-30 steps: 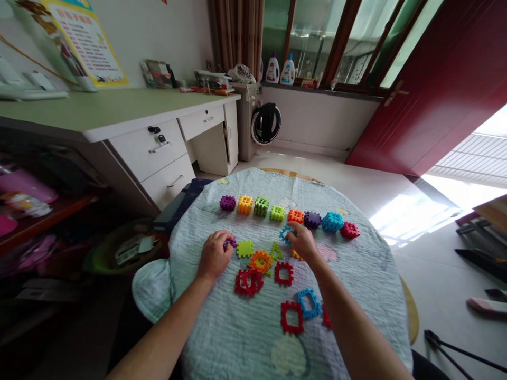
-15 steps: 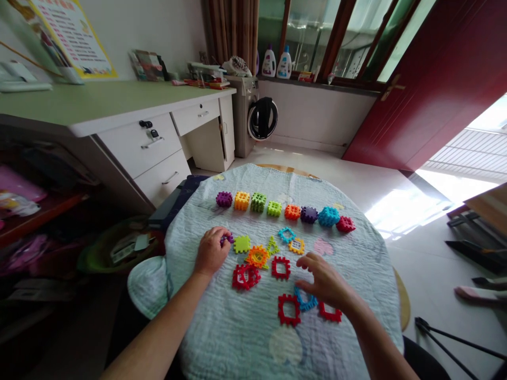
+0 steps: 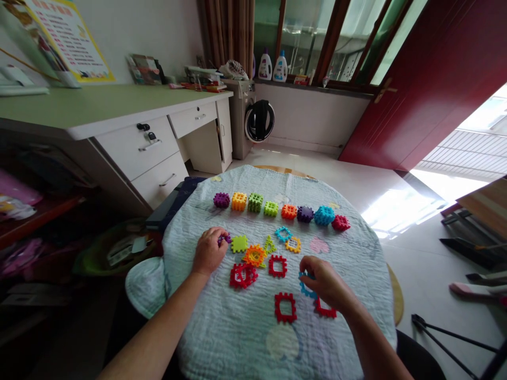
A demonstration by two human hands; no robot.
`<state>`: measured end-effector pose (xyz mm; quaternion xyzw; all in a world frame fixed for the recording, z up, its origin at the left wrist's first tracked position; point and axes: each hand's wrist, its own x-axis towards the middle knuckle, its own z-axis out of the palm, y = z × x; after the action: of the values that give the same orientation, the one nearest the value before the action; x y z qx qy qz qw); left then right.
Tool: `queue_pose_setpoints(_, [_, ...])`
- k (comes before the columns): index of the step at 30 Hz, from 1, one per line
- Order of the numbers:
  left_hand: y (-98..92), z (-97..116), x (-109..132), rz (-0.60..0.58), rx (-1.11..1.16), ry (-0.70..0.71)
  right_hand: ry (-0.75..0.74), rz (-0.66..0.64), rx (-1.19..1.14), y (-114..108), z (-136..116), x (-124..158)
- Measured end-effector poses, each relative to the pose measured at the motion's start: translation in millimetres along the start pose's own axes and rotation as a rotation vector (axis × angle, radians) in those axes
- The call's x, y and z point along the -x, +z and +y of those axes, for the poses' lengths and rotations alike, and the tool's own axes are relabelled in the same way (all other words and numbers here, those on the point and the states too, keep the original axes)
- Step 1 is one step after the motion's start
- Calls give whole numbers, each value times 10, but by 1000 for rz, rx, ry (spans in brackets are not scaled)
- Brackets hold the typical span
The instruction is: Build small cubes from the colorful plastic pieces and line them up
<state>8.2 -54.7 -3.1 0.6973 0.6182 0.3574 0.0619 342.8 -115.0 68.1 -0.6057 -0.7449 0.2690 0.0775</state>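
Note:
My left hand [image 3: 209,250] rests on the quilted cloth [image 3: 245,343], fingers curled round a small purple piece [image 3: 222,239], beside a green flat piece [image 3: 239,243]. My right hand [image 3: 324,283] is closed on a blue square frame piece [image 3: 304,287], with a red frame [image 3: 325,310] partly under my wrist. Another red frame [image 3: 285,307] lies just left of that hand. Loose flat pieces lie between my hands: orange [image 3: 254,255], red [image 3: 242,275], red [image 3: 278,265], a green triangle [image 3: 270,245], blue [image 3: 283,233], orange [image 3: 293,244]. A row of several assembled cubes [image 3: 271,208] runs across the far side.
A round table edge [image 3: 394,295] shows under the cloth. A green-topped desk with drawers [image 3: 119,116] stands at the left, a washing machine [image 3: 253,119] behind, a red door [image 3: 428,89] at the right. Black tripod legs [image 3: 447,338] lie on the floor at the lower right.
My right hand drew back from the blue piece near the cube row toward me, lowered onto the blue frame piece and closed on it. My left hand stayed put.

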Motion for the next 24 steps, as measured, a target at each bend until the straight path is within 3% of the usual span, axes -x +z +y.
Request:
queue_pose_setpoints(2, [1, -1, -1, 0, 0, 0, 99, 143, 98, 2, -22, -55])
queue_pose_setpoints(4, [1, -1, -2, -1, 0, 3, 181, 198, 186, 59, -54, -97])
queue_pose_setpoints(6, [-1, 0, -3, 0, -1, 5, 164, 162, 174, 142, -77, -112])
queue_pose_setpoints(9, [-2, 0, -3, -1, 1, 8, 16, 101, 8, 222, -38, -82])
queue_pose_setpoints(12, [-2, 0, -5, -2, 6, 7, -20, 127, -81, 201, 86, -16])
queue_pose_setpoints(16, [-6, 7, -8, -2, 9, 2, 30, 158, 41, 175, 168, 51])
queue_pose_setpoints(21, [-10, 12, -8, -4, 14, 2, 87, 103, 173, 254, 46, 36])
queue_pose_setpoints(24, [-9, 11, -7, -5, 18, -1, 80, 162, 196, 203, -34, -96])
